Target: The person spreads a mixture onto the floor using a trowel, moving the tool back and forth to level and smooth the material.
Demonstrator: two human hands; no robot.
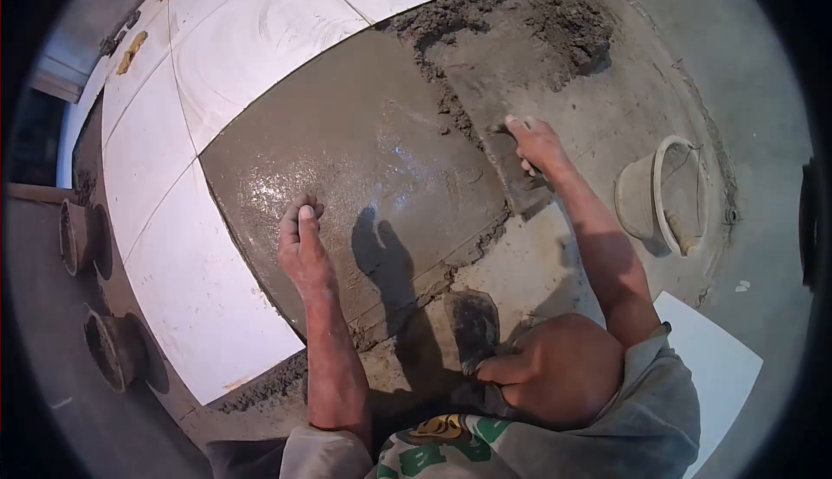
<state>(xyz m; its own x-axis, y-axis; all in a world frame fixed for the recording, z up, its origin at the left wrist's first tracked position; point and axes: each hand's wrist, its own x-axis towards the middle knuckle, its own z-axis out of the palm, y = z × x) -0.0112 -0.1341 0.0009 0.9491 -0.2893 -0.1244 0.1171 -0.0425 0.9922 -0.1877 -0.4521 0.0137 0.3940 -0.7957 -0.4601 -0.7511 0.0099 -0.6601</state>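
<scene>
My left hand [303, 241] is over the wet, shiny mortar bed [347, 115], its fingers curled in and the thumb pressed against them. Whether anything is inside that hand is hidden. At the right edge of the bed, my right hand [537, 145] is closed round the handle of a trowel [517, 171]. The trowel's grey blade lies along the mortar edge, partly covered by the hand and blending with the mortar. A shadow falls across the lower middle of the bed.
Large white tiles [251, 37] border the bed on the left and top. Crumbly mortar [563, 29] is heaped at the upper right. A bucket [637, 193] stands at right, two dark buckets [76, 236] at left. Another white tile [706, 349] lies at lower right.
</scene>
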